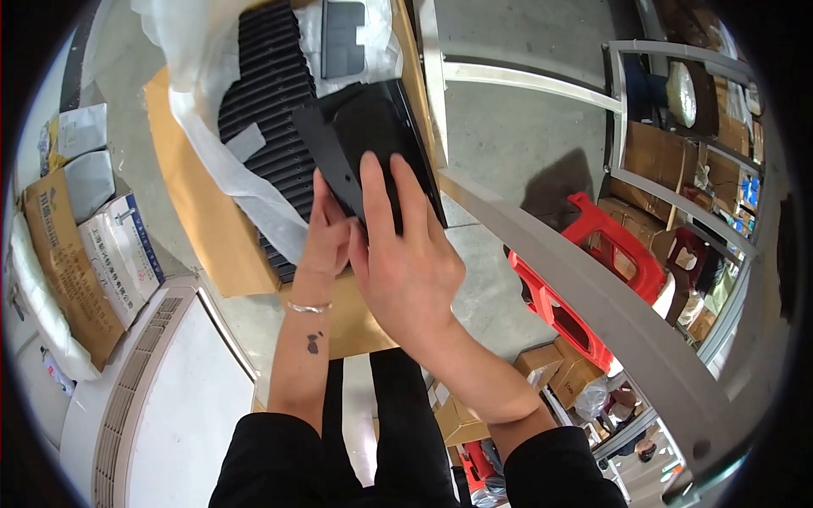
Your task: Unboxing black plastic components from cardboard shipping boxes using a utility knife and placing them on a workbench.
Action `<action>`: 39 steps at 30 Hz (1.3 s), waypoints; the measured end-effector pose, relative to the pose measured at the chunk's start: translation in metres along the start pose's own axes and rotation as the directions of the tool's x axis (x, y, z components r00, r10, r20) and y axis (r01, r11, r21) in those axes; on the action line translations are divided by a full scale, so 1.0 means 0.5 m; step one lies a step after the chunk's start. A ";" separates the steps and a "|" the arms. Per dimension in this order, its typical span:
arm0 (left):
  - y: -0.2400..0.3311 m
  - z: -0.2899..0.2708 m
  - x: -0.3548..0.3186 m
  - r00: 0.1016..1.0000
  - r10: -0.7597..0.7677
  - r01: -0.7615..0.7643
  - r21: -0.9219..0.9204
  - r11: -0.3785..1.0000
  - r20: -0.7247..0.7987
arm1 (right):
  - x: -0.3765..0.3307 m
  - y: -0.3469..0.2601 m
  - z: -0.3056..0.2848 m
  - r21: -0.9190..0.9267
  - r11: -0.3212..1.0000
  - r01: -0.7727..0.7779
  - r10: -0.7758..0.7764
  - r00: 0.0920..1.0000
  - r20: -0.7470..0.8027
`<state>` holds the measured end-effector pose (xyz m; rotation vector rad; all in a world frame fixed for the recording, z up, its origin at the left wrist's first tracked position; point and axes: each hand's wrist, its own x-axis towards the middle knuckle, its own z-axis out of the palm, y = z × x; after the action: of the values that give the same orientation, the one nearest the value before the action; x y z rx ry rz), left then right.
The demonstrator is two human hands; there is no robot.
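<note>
A black, flat-faced part with a bent edge (pixel 320 146) lies slanted at the right side of an open cardboard box (pixel 196 199). My left hand (pixel 326 237) pinches its near left edge between thumb and fingers. My right hand (pixel 411 250) lies over its near end, fingers stretched along the top face and thumb at the edge. Beside it, a row of ribbed black pieces (pixel 267 59) fills the left of the box. White foam sheeting (pixel 199 135) drapes over the box's left wall. At the far end sits another black part (pixel 343 42) in foam wrap.
A pale metal frame rail (pixel 584 275) runs along the right, with red plastic stools (pixel 622 254) beyond it. Shelving with cardboard boxes (pixel 656 157) stands far right. On the left are a white cabinet-like unit (pixel 182 406) and printed cartons (pixel 121 258).
</note>
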<state>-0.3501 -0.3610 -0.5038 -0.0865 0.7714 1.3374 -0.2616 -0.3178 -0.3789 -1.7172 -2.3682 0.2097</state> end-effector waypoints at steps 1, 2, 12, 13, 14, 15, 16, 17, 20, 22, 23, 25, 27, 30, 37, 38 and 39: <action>0.013 0.019 -0.025 1.000 0.004 -0.004 0.006 1.000 0.010 | -0.005 -0.014 -0.032 0.001 1.000 -0.001 0.001 1.000 -0.012; 0.022 0.044 -0.051 0.999 0.034 -0.033 -0.036 0.999 0.036 | -0.008 -0.026 -0.067 0.007 1.000 0.006 -0.006 1.000 -0.006; 0.282 0.409 -0.309 0.963 0.000 -0.038 0.138 0.990 0.268 | 0.016 -0.127 -0.606 0.378 0.924 0.051 -0.031 0.998 -0.061; 0.301 0.455 -0.333 0.948 -0.009 -0.042 0.152 0.987 0.319 | 0.016 -0.120 -0.657 0.394 0.917 0.067 -0.038 0.996 -0.081; 0.320 0.498 -0.357 0.929 -0.043 -0.019 0.164 0.986 0.368 | 0.012 -0.119 -0.708 0.375 0.925 0.053 -0.028 0.997 -0.071; 0.329 0.540 -0.370 0.901 -0.084 0.006 0.180 0.984 0.426 | 0.007 -0.111 -0.747 0.345 0.936 0.074 -0.023 0.988 -0.150; 0.335 0.555 -0.391 0.897 -0.114 0.033 0.193 0.981 0.427 | 0.004 -0.110 -0.788 0.328 0.940 0.091 -0.038 0.986 -0.164; 0.337 0.575 -0.410 0.887 -0.150 0.064 0.206 0.976 0.436 | 0.003 -0.103 -0.830 0.301 0.948 0.102 -0.048 0.982 -0.180; 0.317 0.641 -0.447 0.903 -0.275 0.212 0.214 0.954 0.332 | 0.002 -0.029 -0.885 0.481 0.875 0.062 0.044 0.978 -0.206; 0.288 0.677 -0.459 0.886 -0.286 0.233 0.182 0.955 0.366 | 0.001 0.039 -0.900 0.705 0.706 -0.063 0.206 0.971 -0.119; 0.258 0.707 -0.454 0.881 -0.272 0.216 0.183 0.959 0.388 | -0.004 0.083 -0.897 0.771 0.627 -0.114 0.218 0.975 -0.034; 0.206 0.809 -0.459 0.860 -0.298 0.221 0.224 0.949 0.415 | -0.005 0.169 -0.885 0.921 0.329 -0.208 0.122 0.977 0.177; 0.159 0.865 -0.431 0.866 -0.306 0.204 0.279 0.938 0.395 | 0.007 0.258 -0.878 0.946 0.257 -0.197 0.112 0.978 0.174; 0.092 0.932 -0.351 0.799 -0.447 0.381 0.236 0.894 0.402 | 0.012 0.349 -0.906 0.981 0.029 -0.192 0.148 0.971 0.186; 0.022 1.128 -0.131 0.661 -0.628 0.422 0.488 0.764 0.410 | 0.086 0.534 -0.958 0.973 -0.203 -0.109 0.299 0.939 0.168; 0.016 1.147 -0.101 0.611 -0.663 0.432 0.520 0.737 0.432 | 0.093 0.544 -0.954 0.971 -0.214 -0.109 0.301 0.938 0.172; 0.013 1.166 -0.078 0.561 -0.692 0.435 0.550 0.713 0.453 | 0.103 0.552 -0.950 0.970 -0.221 -0.098 0.354 0.919 0.174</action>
<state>-0.0938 -0.1138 -0.0403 0.3929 0.3337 0.4764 0.0957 -0.1862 0.0203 -1.0218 -0.7714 1.4700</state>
